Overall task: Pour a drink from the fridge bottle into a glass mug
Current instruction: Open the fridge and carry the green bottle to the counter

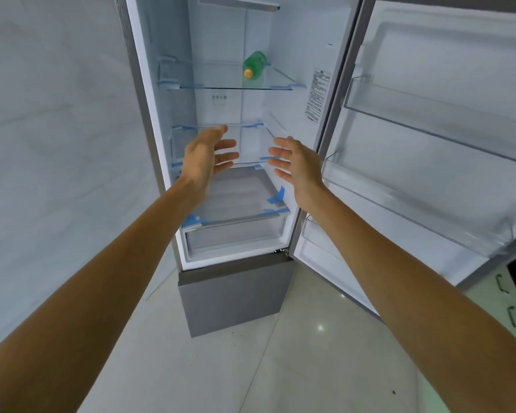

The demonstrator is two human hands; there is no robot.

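Bottle (253, 66) stands on shelf (236, 88), hands apart below.

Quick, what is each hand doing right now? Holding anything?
Left hand: open, fingers spread, holding nothing, raised in front of the open fridge.
Right hand: open, holding nothing.
The green bottle stands untouched on the upper shelf.

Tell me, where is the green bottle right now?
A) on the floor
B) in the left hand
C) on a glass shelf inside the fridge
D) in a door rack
C: the bottle rests on the upper glass shelf, and the left hand and right hand are both below it, open and empty.
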